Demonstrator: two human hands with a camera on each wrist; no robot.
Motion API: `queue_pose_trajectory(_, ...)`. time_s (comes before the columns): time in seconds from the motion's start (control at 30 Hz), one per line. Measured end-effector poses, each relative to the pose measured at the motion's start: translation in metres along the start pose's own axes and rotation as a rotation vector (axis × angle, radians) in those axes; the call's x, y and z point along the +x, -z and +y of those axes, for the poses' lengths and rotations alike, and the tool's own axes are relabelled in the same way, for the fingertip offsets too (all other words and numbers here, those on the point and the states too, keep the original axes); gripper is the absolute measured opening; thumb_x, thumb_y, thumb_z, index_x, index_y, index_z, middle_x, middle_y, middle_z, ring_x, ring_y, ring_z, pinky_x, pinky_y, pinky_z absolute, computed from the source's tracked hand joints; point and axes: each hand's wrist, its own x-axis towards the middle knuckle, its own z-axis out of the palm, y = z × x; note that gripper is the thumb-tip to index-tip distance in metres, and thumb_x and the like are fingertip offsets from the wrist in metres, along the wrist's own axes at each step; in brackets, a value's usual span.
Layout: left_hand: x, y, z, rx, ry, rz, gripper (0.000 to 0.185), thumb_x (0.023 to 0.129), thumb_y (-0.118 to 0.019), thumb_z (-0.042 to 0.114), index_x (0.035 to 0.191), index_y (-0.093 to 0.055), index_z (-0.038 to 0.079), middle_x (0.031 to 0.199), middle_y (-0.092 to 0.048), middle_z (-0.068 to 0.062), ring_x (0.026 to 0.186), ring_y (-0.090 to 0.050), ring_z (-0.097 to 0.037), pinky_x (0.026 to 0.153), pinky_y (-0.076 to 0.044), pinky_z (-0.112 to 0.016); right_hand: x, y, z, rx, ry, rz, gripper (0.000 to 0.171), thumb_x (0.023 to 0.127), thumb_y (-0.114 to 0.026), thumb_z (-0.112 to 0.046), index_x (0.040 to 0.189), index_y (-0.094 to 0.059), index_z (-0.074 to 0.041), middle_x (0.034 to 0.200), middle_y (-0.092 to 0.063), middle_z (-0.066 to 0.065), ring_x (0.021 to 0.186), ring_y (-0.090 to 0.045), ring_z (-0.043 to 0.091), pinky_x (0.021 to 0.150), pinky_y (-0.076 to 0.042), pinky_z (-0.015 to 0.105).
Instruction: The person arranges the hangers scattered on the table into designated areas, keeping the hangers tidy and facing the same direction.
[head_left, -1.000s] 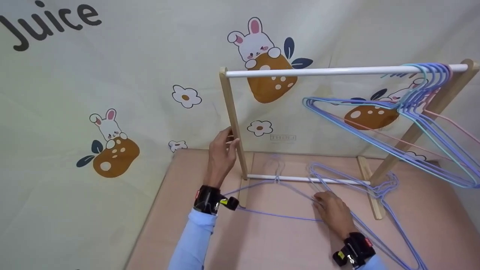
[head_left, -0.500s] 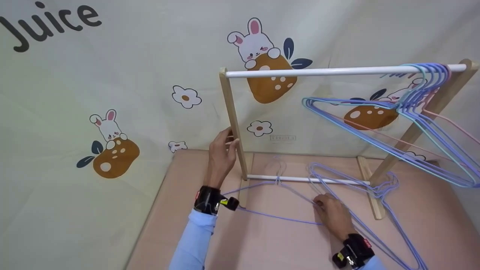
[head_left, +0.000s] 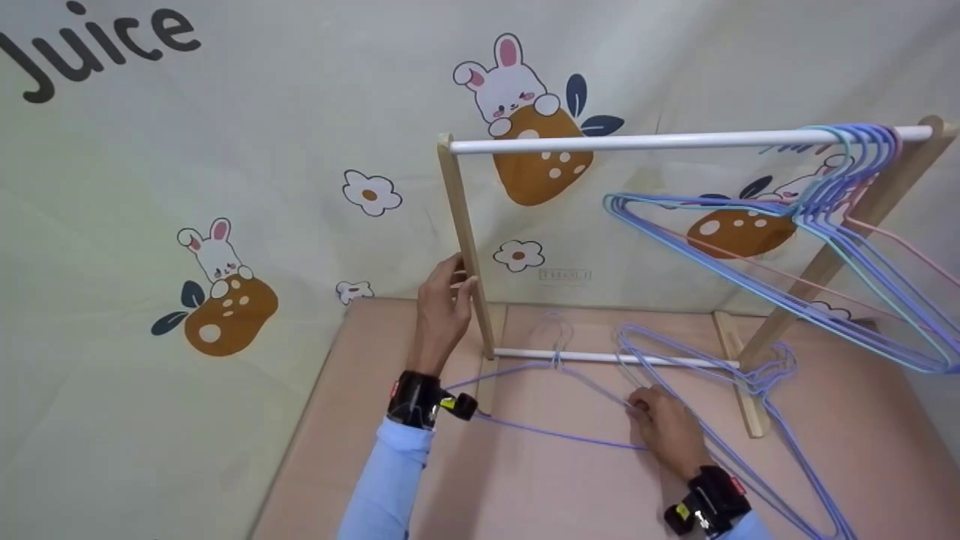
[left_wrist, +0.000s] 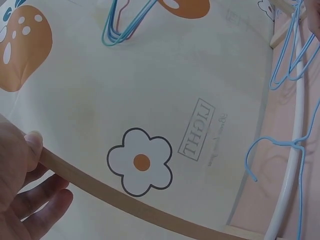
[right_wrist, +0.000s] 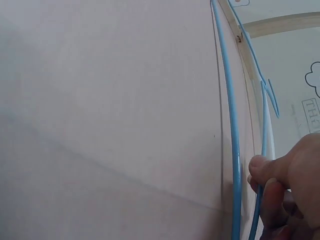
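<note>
One cloth (head_left: 315, 135) spans the back, printed with rabbits and flowers, above a pink table (head_left: 570, 495). On the table stands the rack (head_left: 637, 141), a white top bar between wooden posts, upright. Its right end carries the hung bunch (head_left: 814, 206), blue, teal and pink, crowded by the right post; the rest of the top bar is bare. So the work looks partway: a bunch is up, while what seems left is the loose pile (head_left: 761, 386), lying on the table by the rack's right foot, and the held hanger (right_wrist: 233, 130). That hanger is low, in front of the left half of the rack, its hook by the lower bar (head_left: 585, 357) and well below the top one.

The left hand (head_left: 442, 319) grips the left post (head_left: 460, 206), thumb on one side, fingers on the other, probably to steady it. The right hand (head_left: 670, 431) pinches the hanger near its right end between thumb and fingers.

The left end of the hanger is hidden behind the left wrist camera (head_left: 463, 406), the right end behind the hand. Whether its neck touches the lower bar cannot be told. The pile runs off the bottom edge, and neither group can be counted surely.
</note>
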Motion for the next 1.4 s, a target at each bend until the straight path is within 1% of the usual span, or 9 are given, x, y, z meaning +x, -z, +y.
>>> queue_pose_trajectory(0.2,0.0,0.0,0.0,0.012,-0.003,0.001,0.038,0.095,-0.055,0.012,0.131,-0.049,0.003,0.116,-0.057,-0.009,0.1,-0.058,-0.015,0.078,-0.052,-0.022,0.001,0.004,-0.001,0.023,-0.005,-0.007,0.012,0.078,-0.075,-0.005,0.086,-0.068,-0.01,0.077,-0.056,-0.005,0.066,-0.052,0.01,0.057,-0.046,0.032)
queue_pose_trajectory(0.5,-0.001,0.0,-0.001,0.041,-0.01,0.005,0.037,0.095,-0.054,0.011,0.131,-0.049,0.002,0.116,-0.057,-0.01,0.101,-0.058,-0.014,0.079,-0.05,-0.019,0.0,0.011,0.001,0.048,-0.006,0.024,0.012,0.078,-0.075,-0.004,0.088,-0.068,-0.009,0.079,-0.057,-0.004,0.067,-0.052,0.008,0.057,-0.046,0.031)
queue_pose_trajectory(0.7,-0.001,-0.001,-0.001,0.037,-0.013,0.009,0.037,0.095,-0.055,0.01,0.131,-0.049,0.002,0.116,-0.057,-0.01,0.101,-0.058,-0.014,0.079,-0.05,-0.02,0.0,0.015,0.002,0.038,-0.003,0.053,0.016,0.077,-0.076,-0.003,0.089,-0.068,-0.01,0.078,-0.055,-0.006,0.064,-0.049,0.008,0.055,-0.045,0.029)
queue_pose_trajectory(0.83,0.0,-0.001,-0.001,0.043,-0.003,0.006,0.037,0.095,-0.054,0.011,0.131,-0.049,0.002,0.116,-0.057,-0.01,0.101,-0.058,-0.014,0.079,-0.051,-0.02,0.0,0.019,0.006,0.026,0.013,0.08,0.016,0.076,-0.076,-0.002,0.087,-0.069,-0.01,0.077,-0.054,-0.008,0.062,-0.048,0.007,0.053,-0.044,0.029)
queue_pose_trajectory(0.97,0.0,-0.002,0.0,0.049,0.007,0.002,0.037,0.095,-0.054,0.01,0.131,-0.049,0.002,0.117,-0.057,-0.009,0.101,-0.057,-0.014,0.079,-0.05,-0.02,-0.001,0.021,0.009,0.023,0.007,0.095,0.016,0.076,-0.077,-0.003,0.086,-0.069,-0.012,0.076,-0.053,-0.007,0.06,-0.046,0.008,0.05,-0.041,0.028)
queue_pose_trajectory(1.17,0.0,-0.002,-0.002,0.029,0.013,0.01,0.037,0.094,-0.055,0.009,0.129,-0.05,0.001,0.115,-0.057,-0.01,0.1,-0.058,-0.014,0.078,-0.051,-0.021,-0.003,0.026,0.01,0.042,0.003,0.094,0.011,0.079,-0.075,-0.007,0.086,-0.069,-0.013,0.077,-0.054,-0.007,0.059,-0.045,0.008,0.047,-0.04,0.026)
queue_pose_trajectory(1.3,0.001,-0.003,-0.002,-0.002,0.01,0.015,0.037,0.094,-0.056,0.007,0.13,-0.049,0.001,0.114,-0.057,-0.011,0.098,-0.059,-0.015,0.077,-0.052,-0.021,-0.003,0.028,0.01,0.053,0.024,0.105,0.011,0.079,-0.075,-0.009,0.086,-0.069,-0.014,0.078,-0.054,-0.009,0.059,-0.045,0.007,0.047,-0.04,0.025)
queue_pose_trajectory(1.4,0.001,-0.003,-0.002,-0.004,0.01,0.015,0.037,0.094,-0.056,0.007,0.13,-0.049,0.001,0.114,-0.057,-0.011,0.098,-0.06,-0.015,0.076,-0.052,-0.021,-0.002,0.029,0.01,0.053,0.042,0.118,0.013,0.078,-0.076,-0.007,0.086,-0.068,-0.014,0.078,-0.054,-0.009,0.059,-0.044,0.006,0.048,-0.039,0.025)
